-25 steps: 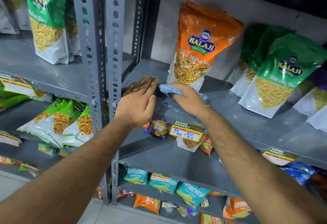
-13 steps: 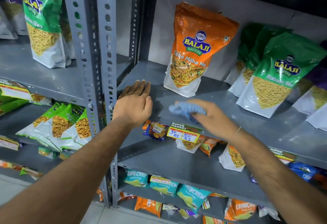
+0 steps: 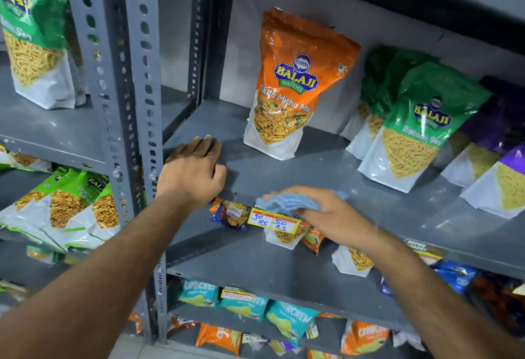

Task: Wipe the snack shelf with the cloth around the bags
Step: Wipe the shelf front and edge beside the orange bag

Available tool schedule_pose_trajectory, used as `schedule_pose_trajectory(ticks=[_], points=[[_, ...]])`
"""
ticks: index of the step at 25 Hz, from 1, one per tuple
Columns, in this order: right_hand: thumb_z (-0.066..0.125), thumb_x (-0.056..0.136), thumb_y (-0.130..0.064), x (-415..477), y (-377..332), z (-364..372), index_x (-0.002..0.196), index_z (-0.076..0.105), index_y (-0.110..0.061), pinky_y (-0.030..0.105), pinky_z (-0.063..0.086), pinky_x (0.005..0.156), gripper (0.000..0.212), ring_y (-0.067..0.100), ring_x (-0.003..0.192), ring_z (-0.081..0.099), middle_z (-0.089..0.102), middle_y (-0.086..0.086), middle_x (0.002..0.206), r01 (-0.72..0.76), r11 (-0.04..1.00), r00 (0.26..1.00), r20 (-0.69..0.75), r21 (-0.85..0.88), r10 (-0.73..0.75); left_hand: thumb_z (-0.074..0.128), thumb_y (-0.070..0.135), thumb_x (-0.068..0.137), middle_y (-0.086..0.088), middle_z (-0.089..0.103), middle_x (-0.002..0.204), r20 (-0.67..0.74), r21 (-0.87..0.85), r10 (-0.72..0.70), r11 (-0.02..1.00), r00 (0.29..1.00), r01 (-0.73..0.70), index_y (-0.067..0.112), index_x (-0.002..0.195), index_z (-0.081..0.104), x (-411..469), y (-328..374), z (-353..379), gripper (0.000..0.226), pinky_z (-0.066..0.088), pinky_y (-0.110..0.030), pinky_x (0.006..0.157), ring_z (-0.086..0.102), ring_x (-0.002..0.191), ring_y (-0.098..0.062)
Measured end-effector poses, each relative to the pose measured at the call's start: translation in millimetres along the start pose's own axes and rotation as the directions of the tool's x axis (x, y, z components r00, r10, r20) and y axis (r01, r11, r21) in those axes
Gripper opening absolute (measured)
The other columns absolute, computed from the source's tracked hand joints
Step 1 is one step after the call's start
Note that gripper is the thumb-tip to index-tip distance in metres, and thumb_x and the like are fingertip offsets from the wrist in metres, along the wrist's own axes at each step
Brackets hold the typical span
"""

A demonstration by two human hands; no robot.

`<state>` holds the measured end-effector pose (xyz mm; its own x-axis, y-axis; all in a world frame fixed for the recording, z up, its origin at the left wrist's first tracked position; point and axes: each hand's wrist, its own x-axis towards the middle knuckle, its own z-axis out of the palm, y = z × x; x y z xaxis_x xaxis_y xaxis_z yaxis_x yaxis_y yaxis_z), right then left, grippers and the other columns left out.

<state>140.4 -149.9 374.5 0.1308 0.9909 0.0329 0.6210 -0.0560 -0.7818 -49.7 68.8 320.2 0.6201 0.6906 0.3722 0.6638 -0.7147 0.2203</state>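
Note:
A grey metal snack shelf runs across the middle of the view. An orange Balaji bag stands upright at its back. Green Ratlami Sev bags stand to the right of it. My right hand presses a light blue cloth onto the shelf near its front edge, in front of the orange bag and apart from it. My left hand rests flat, palm down, on the shelf's left end beside the upright post, with nothing in it.
A perforated grey post stands left of my left hand. A yellow price tag hangs on the shelf's front edge. Purple bags stand at the far right. Lower shelves hold teal, orange and blue snack packets.
My right hand has dragged the cloth from just in front of the orange bag towards the shelf's front edge and a little right. My left hand has stayed on the shelf's left end.

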Motion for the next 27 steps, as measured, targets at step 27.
schedule_pose_trajectory(ticks=[27], points=[[0.048,0.091,-0.017,-46.0,1.5,-9.7,0.117,0.060,-0.028,0.032,0.054,0.084,0.031,0.013,0.092,0.067,0.072,-0.002,0.100,-0.215,0.962,0.721,-0.692,-0.170,0.039,0.021,0.057,0.103,-0.013,0.011,0.175,-0.097,-0.198,0.172,0.962,0.980,-0.188,0.017,0.167,0.009,-18.2,64.8,-12.2,0.076,0.015,-0.049,0.130,0.020,0.160,-0.030]])
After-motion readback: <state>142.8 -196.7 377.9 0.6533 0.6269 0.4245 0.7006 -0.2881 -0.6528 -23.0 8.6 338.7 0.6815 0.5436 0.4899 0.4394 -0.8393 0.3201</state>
